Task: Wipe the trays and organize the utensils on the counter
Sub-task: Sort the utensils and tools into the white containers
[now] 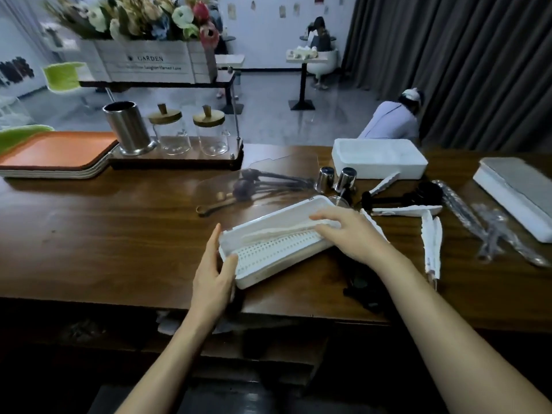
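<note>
A white utensil tray [268, 222] with a perforated insert lies slanted on the dark wooden counter [104, 234]. My left hand [212, 274] grips its near left end, thumb over the rim. My right hand [348, 231] lies across the tray's right end, palm down, over a pale wrapped utensil [277, 232] inside it. Loose utensils lie around: a clear lid [239, 186] over dark spoons, wrapped white pieces [431, 243], black measuring spoons [418, 195] and plastic-wrapped cutlery [490, 231] to the right.
Orange trays [56, 156] are stacked at the far left. A steel canister [128, 128] and two glass jars [173, 130] stand on a rack behind. A white box [379, 158], two steel cups [336, 179] and a second lidded tray [513, 192] sit right. A person crouches beyond the counter.
</note>
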{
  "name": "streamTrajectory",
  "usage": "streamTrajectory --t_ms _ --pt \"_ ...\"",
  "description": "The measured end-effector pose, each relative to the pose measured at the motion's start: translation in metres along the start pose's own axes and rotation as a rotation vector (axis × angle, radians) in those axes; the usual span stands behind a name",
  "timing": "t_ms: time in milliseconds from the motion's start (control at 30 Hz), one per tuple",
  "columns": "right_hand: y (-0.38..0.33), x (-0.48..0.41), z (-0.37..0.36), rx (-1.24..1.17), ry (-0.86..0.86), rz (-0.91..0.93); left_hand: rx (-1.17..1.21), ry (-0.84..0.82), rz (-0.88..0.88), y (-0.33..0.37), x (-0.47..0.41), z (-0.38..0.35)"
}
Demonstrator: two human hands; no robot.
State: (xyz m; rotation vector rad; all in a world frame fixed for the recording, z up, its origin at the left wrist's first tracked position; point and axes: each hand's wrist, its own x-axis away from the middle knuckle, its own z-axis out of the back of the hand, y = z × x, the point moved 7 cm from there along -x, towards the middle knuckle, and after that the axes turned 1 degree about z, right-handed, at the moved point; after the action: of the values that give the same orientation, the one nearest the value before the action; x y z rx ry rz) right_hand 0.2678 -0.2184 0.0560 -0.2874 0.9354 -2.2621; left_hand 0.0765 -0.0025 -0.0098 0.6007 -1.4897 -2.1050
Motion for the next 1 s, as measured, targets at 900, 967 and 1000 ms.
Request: streamTrajectory --t_ms 900,967,1000 --pt "0.138 0.073 0.057 0.297 0.272 -0.586 -0.032 -0.236 0.036 0.017 0.008 -0.013" --pt "0.136 0.073 0.06 0.292 0.285 -0.582 -0.03 -0.234 0.045 0.018 0.007 -0.012" --pt "0.135 0.074 0.061 0.288 0.289 -0.583 -0.025 -0.237 0.051 0.018 0.007 -0.011"
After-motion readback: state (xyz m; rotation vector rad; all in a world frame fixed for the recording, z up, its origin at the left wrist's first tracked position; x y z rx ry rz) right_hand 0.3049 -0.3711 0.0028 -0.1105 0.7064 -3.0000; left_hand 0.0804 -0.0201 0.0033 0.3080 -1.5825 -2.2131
